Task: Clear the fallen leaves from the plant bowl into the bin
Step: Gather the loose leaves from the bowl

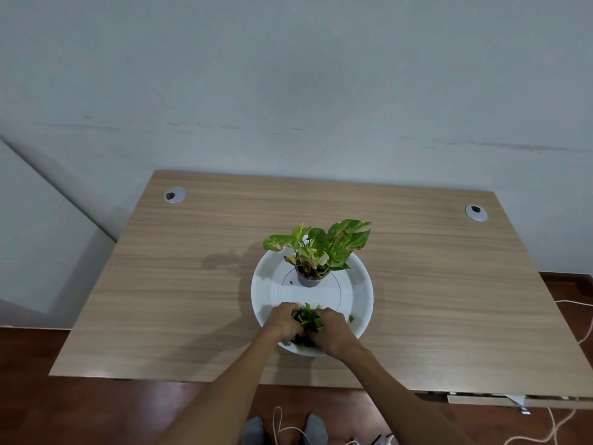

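Note:
A wide white plant bowl (361, 292) stands on the wooden desk (160, 284). In its far half a small grey pot (308, 279) holds a green and yellow leafy plant (321, 245). At the bowl's near side lies a heap of green fallen leaves (307, 317). My left hand (284, 321) and my right hand (333, 332) are cupped around this heap from both sides, fingers closed on the leaves. A small dark speck (290, 282) lies on the bowl's floor left of the pot. No bin is in view.
Two grey cable grommets (175, 194) (476, 213) sit near the desk's back corners. A damp-looking stain (221, 260) marks the wood left of the bowl. White cords (577, 335) trail on the brown floor at right. My grey-socked feet (253, 428) show below the desk edge.

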Motion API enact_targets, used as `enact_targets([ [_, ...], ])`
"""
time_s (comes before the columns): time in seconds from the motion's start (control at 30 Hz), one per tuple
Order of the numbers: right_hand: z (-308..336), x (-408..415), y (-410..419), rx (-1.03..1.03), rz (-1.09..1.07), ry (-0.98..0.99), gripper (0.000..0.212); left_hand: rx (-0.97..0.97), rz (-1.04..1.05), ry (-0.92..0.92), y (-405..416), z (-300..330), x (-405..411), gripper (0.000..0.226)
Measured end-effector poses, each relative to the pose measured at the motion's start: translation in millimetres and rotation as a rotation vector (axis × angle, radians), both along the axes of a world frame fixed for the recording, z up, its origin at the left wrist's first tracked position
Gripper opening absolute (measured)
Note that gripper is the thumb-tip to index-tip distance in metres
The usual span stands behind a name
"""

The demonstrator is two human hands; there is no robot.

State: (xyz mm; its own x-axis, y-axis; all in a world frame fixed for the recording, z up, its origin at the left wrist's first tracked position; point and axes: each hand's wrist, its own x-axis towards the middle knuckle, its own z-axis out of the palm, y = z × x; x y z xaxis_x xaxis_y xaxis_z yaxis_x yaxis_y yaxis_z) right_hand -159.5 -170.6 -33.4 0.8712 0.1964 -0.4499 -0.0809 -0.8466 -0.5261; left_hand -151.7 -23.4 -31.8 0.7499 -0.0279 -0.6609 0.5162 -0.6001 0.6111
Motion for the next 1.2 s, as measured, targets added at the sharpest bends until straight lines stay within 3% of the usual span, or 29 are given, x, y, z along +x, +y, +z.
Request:
enact_targets([
  [0.17,-0.5,8.7,-4.5,0.129,-0.13,0.11,0.02,-0.111,0.074,0.036,3.0,0.9,-1.0,0.024],
  [0.37,9.1,20.1,-13.8,0.304,-0.234,0.215,0.007,-0.279,0.229,0.057,10.5,-1.8,0.1,0.029],
  [0.47,17.1,27.3,-16.2,0.362,-0.266,0.238,0.015,-0.335,0.28,0.051,13.5,6.4,5.2,0.026],
  [0.97,37.5,42.3,-18.9,0.536,-0.328,0.304,0.011,-0.391,0.385,-0.01,10.4,28.4,14.9,0.014],
  [1.2,35.2,41.5,-22.1,0.601,-0.326,0.334,0.012,-0.432,0.456,-0.026,9.7,25.1,8.2,0.021],
])
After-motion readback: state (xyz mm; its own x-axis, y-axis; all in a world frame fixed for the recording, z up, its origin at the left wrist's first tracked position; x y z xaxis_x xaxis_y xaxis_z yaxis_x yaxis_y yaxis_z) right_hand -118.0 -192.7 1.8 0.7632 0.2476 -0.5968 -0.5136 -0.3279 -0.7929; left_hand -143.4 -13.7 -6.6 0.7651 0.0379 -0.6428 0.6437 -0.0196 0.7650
